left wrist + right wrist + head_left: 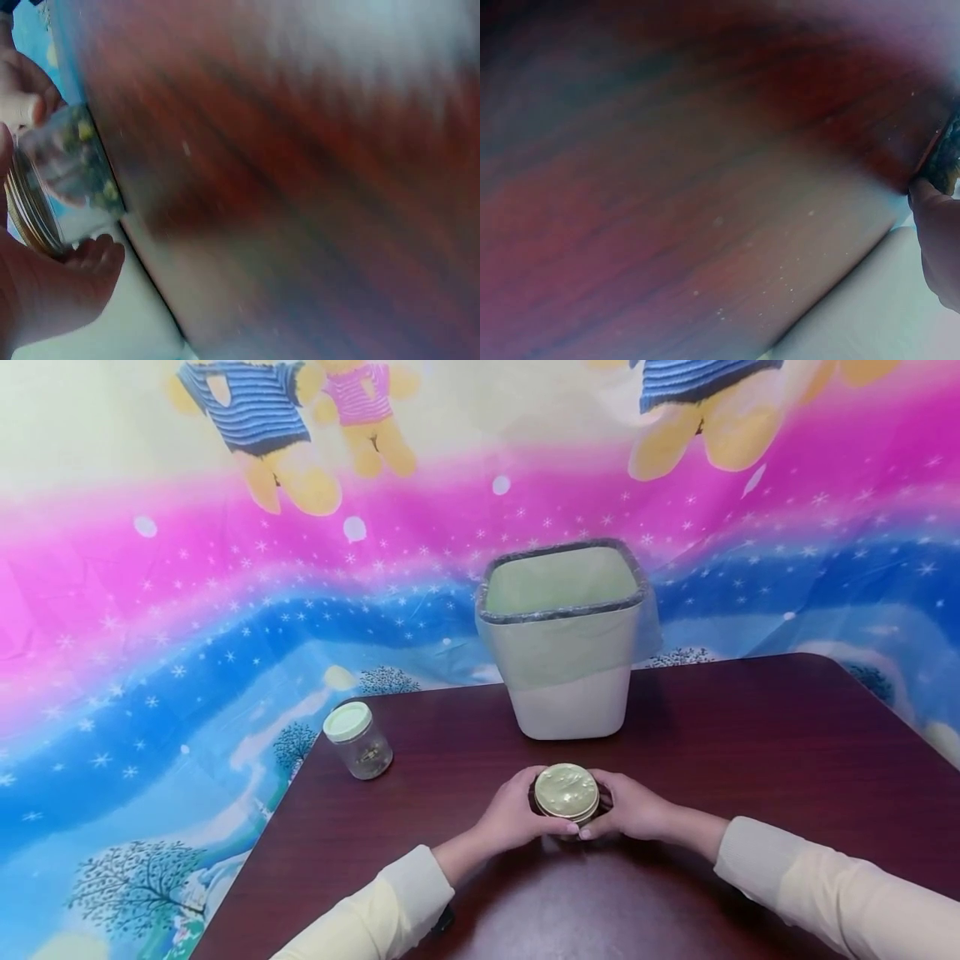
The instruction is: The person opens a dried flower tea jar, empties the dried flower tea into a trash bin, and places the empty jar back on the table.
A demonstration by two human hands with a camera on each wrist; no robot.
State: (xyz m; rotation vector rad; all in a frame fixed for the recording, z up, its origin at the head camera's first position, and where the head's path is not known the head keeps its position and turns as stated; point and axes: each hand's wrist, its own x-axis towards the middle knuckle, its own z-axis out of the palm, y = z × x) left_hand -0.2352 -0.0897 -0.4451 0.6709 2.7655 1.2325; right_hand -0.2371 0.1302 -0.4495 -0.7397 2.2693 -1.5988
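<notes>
A clear jar with a gold lid (567, 791) stands between the person's two hands near the middle of the table. The left hand (513, 814) grips its left side and the right hand (633, 806) its right side, with both thumbs meeting at the front. Through its wall, the left wrist view shows dark green and yellow contents in the jar (82, 165). Only a dark sliver of the jar (946, 154) enters the right wrist view, beside fingers of a hand (939, 232). Whether the jar's base touches the table cannot be told.
A light-coloured bin (573, 685) with a clear liner over its rim stands behind the hands. To the left, close to the table edge, is a clear jar with a pale lid (358, 741) and a little something inside. A printed cloth (247, 635) hangs behind the dark red table (757, 735).
</notes>
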